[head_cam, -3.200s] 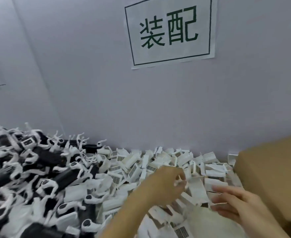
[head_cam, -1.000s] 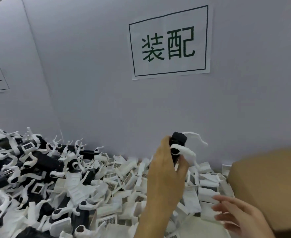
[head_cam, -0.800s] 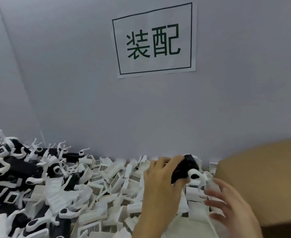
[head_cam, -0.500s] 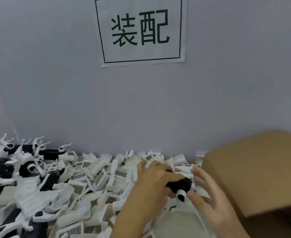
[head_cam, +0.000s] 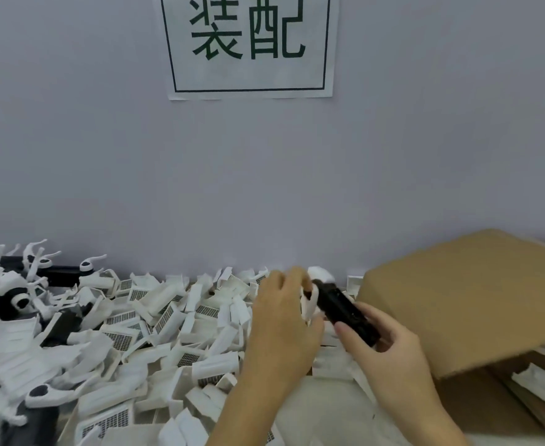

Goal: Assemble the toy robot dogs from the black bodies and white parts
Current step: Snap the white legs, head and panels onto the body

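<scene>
The black body (head_cam: 346, 312) has passed into the right hand (head_cam: 390, 352), which now grips it, while the left hand (head_cam: 285, 326) works its white leg (head_cam: 309, 305).

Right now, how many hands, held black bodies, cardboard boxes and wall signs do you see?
Hands: 2, left hand and right hand
Black body, held: 1
Box: 1
Sign: 1
Total: 5
</scene>
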Action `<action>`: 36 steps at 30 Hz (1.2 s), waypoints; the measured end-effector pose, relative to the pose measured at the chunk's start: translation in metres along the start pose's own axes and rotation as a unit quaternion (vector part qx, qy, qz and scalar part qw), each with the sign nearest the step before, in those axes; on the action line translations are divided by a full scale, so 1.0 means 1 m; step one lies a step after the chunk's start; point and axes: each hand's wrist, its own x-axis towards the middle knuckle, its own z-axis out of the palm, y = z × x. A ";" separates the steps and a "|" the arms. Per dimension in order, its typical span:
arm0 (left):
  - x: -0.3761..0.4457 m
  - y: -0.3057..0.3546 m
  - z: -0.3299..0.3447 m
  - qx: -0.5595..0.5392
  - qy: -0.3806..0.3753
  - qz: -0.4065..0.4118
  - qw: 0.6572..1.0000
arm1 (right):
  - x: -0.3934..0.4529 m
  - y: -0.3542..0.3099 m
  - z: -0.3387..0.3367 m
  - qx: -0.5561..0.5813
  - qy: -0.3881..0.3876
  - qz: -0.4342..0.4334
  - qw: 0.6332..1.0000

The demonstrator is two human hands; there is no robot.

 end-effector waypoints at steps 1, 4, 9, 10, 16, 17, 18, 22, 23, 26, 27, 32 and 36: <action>0.000 0.003 0.000 -0.065 0.004 -0.055 0.996 | 0.000 0.001 0.000 0.001 0.024 -0.004 1.000; 0.001 0.008 0.004 -0.158 -0.074 -0.178 0.969 | -0.002 0.000 0.000 -0.003 0.067 -0.030 0.997; -0.002 0.012 0.012 -0.340 -0.143 -0.272 0.889 | -0.012 -0.004 0.015 -0.050 0.009 -0.104 0.993; -0.002 0.010 0.013 -0.367 -0.132 -0.288 0.875 | -0.014 -0.005 0.018 -0.081 -0.002 -0.120 0.989; -0.004 0.004 0.017 -0.433 -0.105 -0.285 0.849 | -0.016 -0.002 0.022 -0.159 -0.032 -0.118 0.980; -0.005 0.005 0.018 -0.436 -0.104 -0.283 0.848 | -0.015 0.001 0.021 -0.159 -0.028 -0.115 0.980; -0.007 0.006 0.021 -0.433 -0.101 -0.281 0.850 | -0.014 0.003 0.020 -0.158 -0.024 -0.111 0.981; -0.010 0.008 0.026 -0.425 -0.103 -0.265 0.859 | -0.013 0.008 0.018 -0.186 -0.015 -0.084 0.979; -0.011 0.009 0.027 -0.429 -0.102 -0.263 0.858 | -0.014 0.007 0.017 -0.195 -0.010 -0.087 0.977; -0.013 0.011 0.029 -0.431 -0.084 -0.263 0.859 | -0.014 0.001 0.015 -0.209 -0.003 -0.098 0.973; -0.013 0.011 0.030 -0.429 -0.077 -0.263 0.861 | -0.014 0.000 0.015 -0.212 -0.006 -0.098 0.972; -0.013 0.009 0.032 -0.427 -0.070 -0.254 0.865 | -0.012 -0.002 0.012 -0.219 -0.001 -0.105 0.970; -0.014 0.005 0.032 -0.418 -0.062 -0.245 0.873 | -0.011 0.003 0.012 -0.181 -0.082 -0.050 0.979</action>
